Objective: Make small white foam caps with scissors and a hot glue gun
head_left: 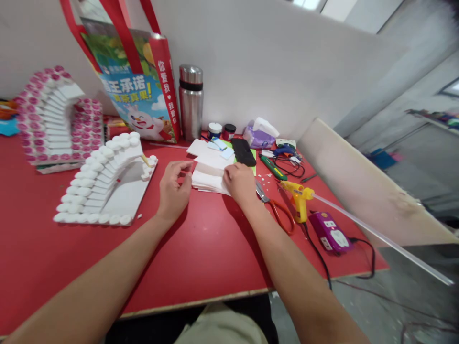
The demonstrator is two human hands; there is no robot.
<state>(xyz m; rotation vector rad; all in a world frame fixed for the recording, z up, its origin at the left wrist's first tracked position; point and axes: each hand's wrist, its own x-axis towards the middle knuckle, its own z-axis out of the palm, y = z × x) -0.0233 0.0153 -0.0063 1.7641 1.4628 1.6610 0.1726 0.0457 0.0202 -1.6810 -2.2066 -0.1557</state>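
A stack of thin white sheets (210, 180), perhaps tissue or foam, lies on the red table between my hands. My right hand (241, 184) pinches at the stack's right edge, its fingertips closed and partly hidden. Curved beside the left edge is my left hand (175, 188), thumb and fingers apart with nothing between them. More flat white pieces (208, 154) lie just behind the stack. To the left stands a white model staircase (107, 181) edged with round white discs; behind it is a second staircase model (60, 119) covered with pink and white rounds.
Right of the stack are orange-handled scissors (283, 217), a yellow glue gun (299, 196) with a long clear stick, a purple power strip (330, 233) and a green cutter (273, 167). Behind stand a steel flask (191, 105), a printed bag (139, 95) and a tissue pack (260, 136).
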